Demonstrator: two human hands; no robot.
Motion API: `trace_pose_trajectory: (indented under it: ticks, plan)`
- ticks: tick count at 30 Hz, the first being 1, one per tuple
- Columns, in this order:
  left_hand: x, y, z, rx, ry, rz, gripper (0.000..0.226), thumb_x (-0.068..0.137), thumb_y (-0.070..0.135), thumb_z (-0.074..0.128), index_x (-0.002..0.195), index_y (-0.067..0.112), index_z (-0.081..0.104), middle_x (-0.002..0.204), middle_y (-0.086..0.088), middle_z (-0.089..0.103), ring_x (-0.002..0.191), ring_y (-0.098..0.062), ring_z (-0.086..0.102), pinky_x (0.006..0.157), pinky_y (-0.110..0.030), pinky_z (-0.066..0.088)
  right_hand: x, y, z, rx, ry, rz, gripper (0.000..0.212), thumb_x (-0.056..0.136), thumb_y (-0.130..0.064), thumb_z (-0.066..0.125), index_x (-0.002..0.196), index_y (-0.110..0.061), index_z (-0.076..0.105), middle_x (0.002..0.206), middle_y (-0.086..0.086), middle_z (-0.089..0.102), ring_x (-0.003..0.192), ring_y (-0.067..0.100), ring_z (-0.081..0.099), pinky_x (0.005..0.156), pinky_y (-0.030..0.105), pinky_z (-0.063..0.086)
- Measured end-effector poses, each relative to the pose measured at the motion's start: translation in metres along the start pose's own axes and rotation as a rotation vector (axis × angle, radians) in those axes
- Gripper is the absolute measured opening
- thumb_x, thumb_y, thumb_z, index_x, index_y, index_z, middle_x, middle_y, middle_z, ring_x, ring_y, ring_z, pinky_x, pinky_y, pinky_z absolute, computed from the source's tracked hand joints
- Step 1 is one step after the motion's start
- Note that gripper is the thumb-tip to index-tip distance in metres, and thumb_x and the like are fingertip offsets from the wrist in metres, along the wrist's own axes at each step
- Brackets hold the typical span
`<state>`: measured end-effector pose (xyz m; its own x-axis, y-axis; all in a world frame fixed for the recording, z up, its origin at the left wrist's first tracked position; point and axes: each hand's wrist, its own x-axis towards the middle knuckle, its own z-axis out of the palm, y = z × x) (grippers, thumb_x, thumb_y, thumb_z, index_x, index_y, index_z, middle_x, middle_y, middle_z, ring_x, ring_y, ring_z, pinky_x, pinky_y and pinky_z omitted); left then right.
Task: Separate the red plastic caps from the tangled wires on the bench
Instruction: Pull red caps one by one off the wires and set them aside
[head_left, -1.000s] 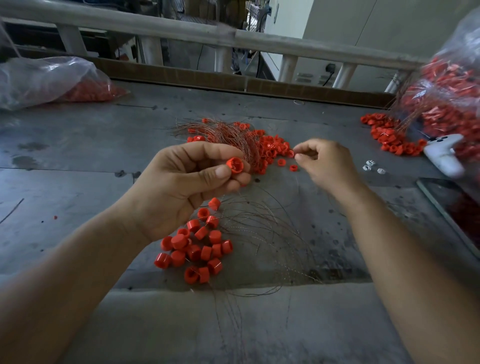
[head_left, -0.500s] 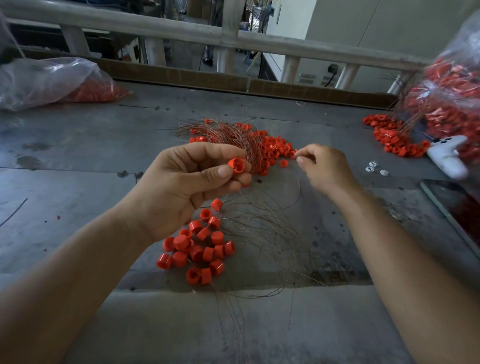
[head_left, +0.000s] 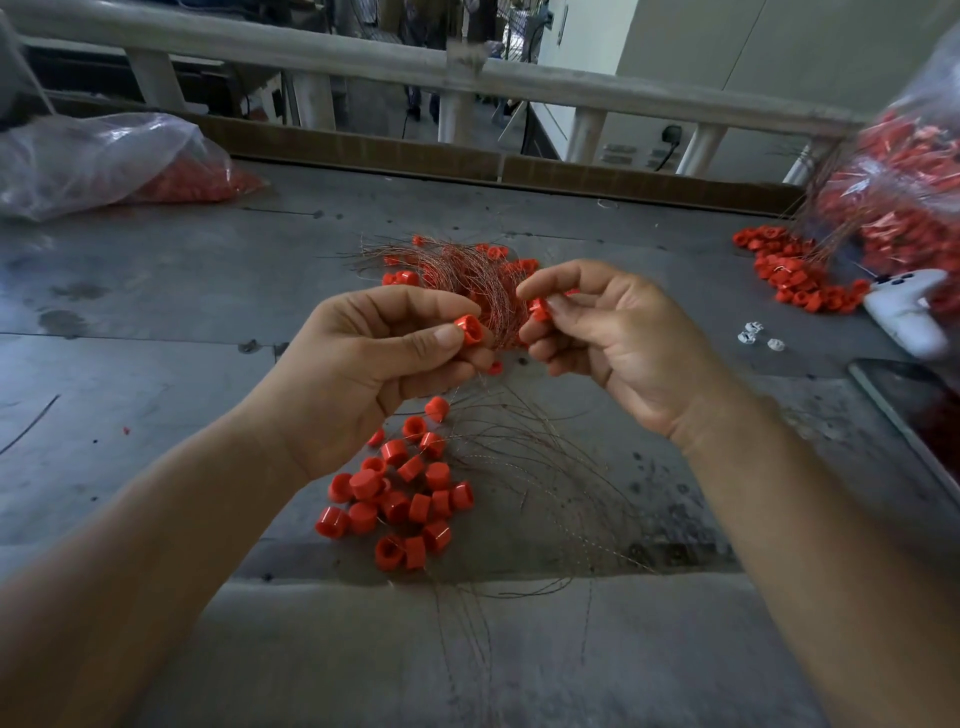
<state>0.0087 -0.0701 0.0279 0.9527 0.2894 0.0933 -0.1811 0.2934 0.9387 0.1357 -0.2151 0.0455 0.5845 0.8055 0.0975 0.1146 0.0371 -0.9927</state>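
The bench (head_left: 135, 374) lies open along its left edge. A left bag (head_left: 93, 161) and right bag (head_left: 904, 197) crowd the far corners; caps (head_left: 400, 499) and wires (head_left: 519, 452) litter the middle.

Grey metal bench (head_left: 156, 364), pile of red caps (head_left: 400, 499) near front, loose wires (head_left: 545, 467) right of it, wire tangle (head_left: 467, 270) mid-bench, clear bag of caps (head_left: 104, 161) far left, white game controller (head_left: 906, 312) far right

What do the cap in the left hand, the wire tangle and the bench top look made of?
Cap: glossy red moulded plastic, by its highlights. Wire tangle: thin coppery metal strands, likely twisted. Bench top: dull grey, stained and scratched, probably sheet metal; painted board possible.
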Motion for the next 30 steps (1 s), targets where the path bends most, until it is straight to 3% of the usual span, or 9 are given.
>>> trace_pose_trajectory:
  ticks: [10,12,14,19,24,27,30]
  plan:
    - [-0.001,0.001,-0.001,0.036,-0.018,0.0,0.02,0.064,0.004,0.059,0.074,0.01,0.075,0.073,-0.007,0.072,0.069,-0.013,0.07,0.059,-0.016,0.053,-0.003,-0.001,0.01,0.109,-0.09,0.041,0.018,0.09,0.001,0.044,0.087,-0.01,0.059,0.063,0.001,0.065,0.055,0.008,0.061,0.048,0.017,0.048]
    - [-0.001,0.002,-0.001,0.03,-0.022,-0.003,0.02,0.064,0.004,0.059,0.074,0.01,0.075,0.073,-0.007,0.072,0.069,-0.013,0.07,0.059,-0.016,0.053,-0.003,-0.001,0.011,0.114,-0.111,0.035,0.009,0.082,-0.006,0.053,0.088,-0.011,0.059,0.064,0.0,0.065,0.056,0.008,0.061,0.05,0.018,0.049]
    - [-0.001,0.002,-0.001,0.029,-0.025,-0.001,0.02,0.065,0.004,0.058,0.075,0.01,0.075,0.074,-0.006,0.072,0.069,-0.013,0.07,0.059,-0.016,0.053,-0.003,0.0,0.011,0.09,-0.119,0.017,0.014,0.075,-0.011,0.057,0.088,-0.012,0.06,0.067,0.0,0.065,0.059,0.009,0.061,0.052,0.018,0.049]
    - [-0.001,0.003,-0.001,0.035,-0.014,0.003,0.02,0.065,0.003,0.058,0.075,0.01,0.075,0.075,-0.007,0.072,0.07,-0.014,0.07,0.06,-0.016,0.053,-0.004,0.004,0.015,-0.086,-0.11,-0.052,0.018,0.091,-0.001,0.046,0.095,-0.015,0.056,0.074,-0.001,0.064,0.066,0.009,0.064,0.059,0.019,0.05]
    - [-0.001,0.003,0.0,0.046,0.03,-0.006,0.021,0.064,0.002,0.058,0.074,0.008,0.075,0.075,-0.007,0.073,0.07,-0.014,0.07,0.06,-0.016,0.053,-0.005,0.005,0.021,-0.344,-0.037,-0.207,0.025,0.088,-0.002,0.054,0.093,-0.027,0.06,0.079,-0.002,0.061,0.071,0.006,0.063,0.064,0.016,0.05]
    - [0.0,0.003,0.002,0.063,0.067,-0.014,0.02,0.062,0.001,0.058,0.072,0.009,0.075,0.073,-0.007,0.073,0.068,-0.014,0.07,0.059,-0.016,0.053,-0.005,0.007,0.022,-0.423,0.042,-0.294,0.032,0.085,-0.003,0.059,0.091,-0.034,0.058,0.079,-0.011,0.06,0.074,0.002,0.062,0.07,0.016,0.051]
    - [0.0,0.002,0.005,0.074,0.078,-0.02,0.021,0.061,0.001,0.057,0.069,0.009,0.075,0.071,-0.006,0.072,0.067,-0.014,0.07,0.058,-0.015,0.053,-0.006,0.01,0.026,-0.494,0.089,-0.362,0.028,0.084,-0.004,0.061,0.093,-0.03,0.059,0.082,-0.015,0.06,0.078,0.001,0.062,0.074,0.015,0.051]
